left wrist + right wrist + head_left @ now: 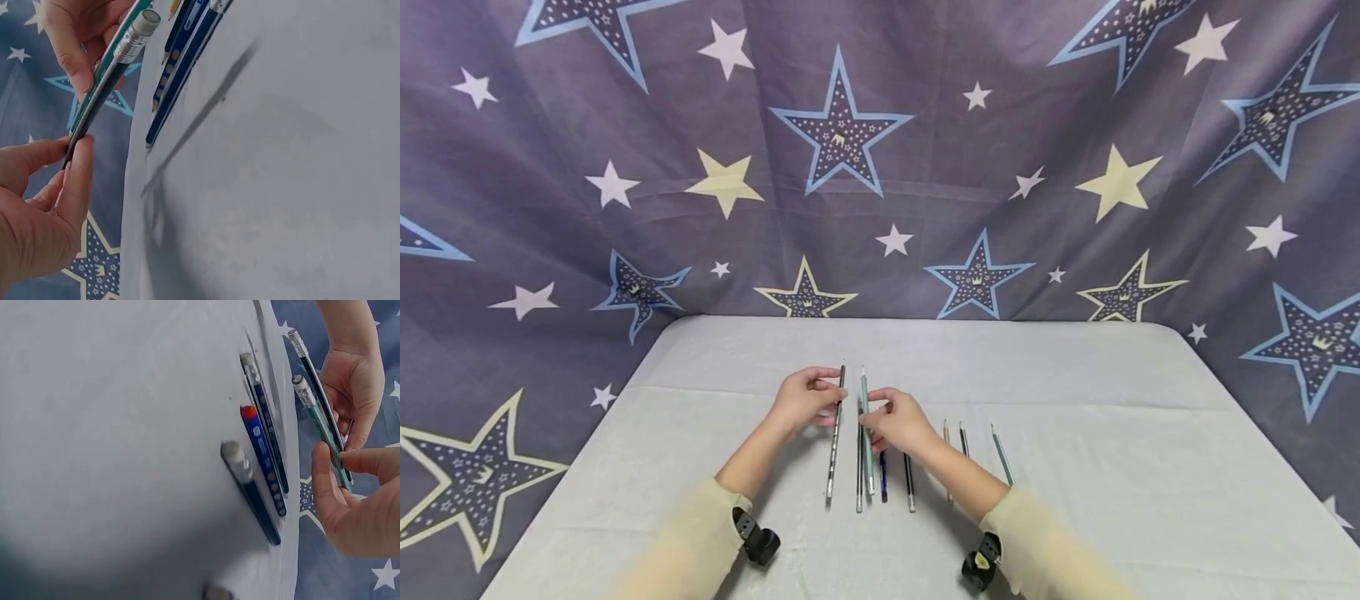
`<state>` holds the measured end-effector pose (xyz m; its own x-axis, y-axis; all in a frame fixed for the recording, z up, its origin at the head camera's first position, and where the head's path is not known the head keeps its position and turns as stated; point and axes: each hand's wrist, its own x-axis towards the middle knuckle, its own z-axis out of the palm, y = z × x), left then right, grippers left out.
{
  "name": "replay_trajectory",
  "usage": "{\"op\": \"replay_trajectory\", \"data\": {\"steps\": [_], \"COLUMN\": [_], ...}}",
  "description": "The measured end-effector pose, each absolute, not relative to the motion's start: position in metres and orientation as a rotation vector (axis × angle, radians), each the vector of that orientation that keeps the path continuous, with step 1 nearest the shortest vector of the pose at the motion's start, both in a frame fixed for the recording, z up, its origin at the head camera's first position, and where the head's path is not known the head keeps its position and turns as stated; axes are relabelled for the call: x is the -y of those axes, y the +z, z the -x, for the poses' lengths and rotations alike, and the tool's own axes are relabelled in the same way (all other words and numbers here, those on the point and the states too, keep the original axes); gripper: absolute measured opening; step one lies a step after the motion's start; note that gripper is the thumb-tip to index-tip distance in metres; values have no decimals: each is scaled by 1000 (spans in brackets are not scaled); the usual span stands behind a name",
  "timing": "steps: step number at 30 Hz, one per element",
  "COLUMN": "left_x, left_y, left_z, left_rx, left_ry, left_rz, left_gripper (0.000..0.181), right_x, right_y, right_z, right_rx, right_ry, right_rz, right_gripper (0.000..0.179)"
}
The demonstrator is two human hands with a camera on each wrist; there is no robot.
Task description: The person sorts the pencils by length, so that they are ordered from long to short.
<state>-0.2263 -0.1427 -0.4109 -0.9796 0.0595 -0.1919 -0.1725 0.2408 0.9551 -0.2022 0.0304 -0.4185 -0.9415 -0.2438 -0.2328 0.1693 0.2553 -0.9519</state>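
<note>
The left hand pinches a dark patterned pencil above the bench, and the right hand pinches a green pencil nearby! Below lies a red-ended blue pencil, a black pencil just right of it, a teal pencil farther right.

Screened bench area, evidently a recording set-up; home or studio cannot be determined.
Star-printed fabric hangs behind the bench and along both sides. The bench is dressed in pale, creased cloth. Several pencils lie upon it; black wrist cameras indicate recording.
</note>
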Motion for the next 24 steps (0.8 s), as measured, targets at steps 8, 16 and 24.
{"op": "replay_trajectory", "data": {"steps": [8,16,24], "left_x": [130,115,103], "left_y": [-416,-416,-417], "left_z": [231,233,236], "left_rx": [-2334,-2314,-2299], "left_ry": [1841,1882,1909], "left_rz": [98,100,101], "left_gripper": [41,41,40], "right_x": [-46,-59,-70], "right_y": [-421,-419,-417], "right_z": [205,206,207], "right_rx": [-2215,-2240,-2268], "right_ry": [-1738,-1744,-1749], "right_rz": [40,11,-48], "right_gripper": [42,43,42]}}
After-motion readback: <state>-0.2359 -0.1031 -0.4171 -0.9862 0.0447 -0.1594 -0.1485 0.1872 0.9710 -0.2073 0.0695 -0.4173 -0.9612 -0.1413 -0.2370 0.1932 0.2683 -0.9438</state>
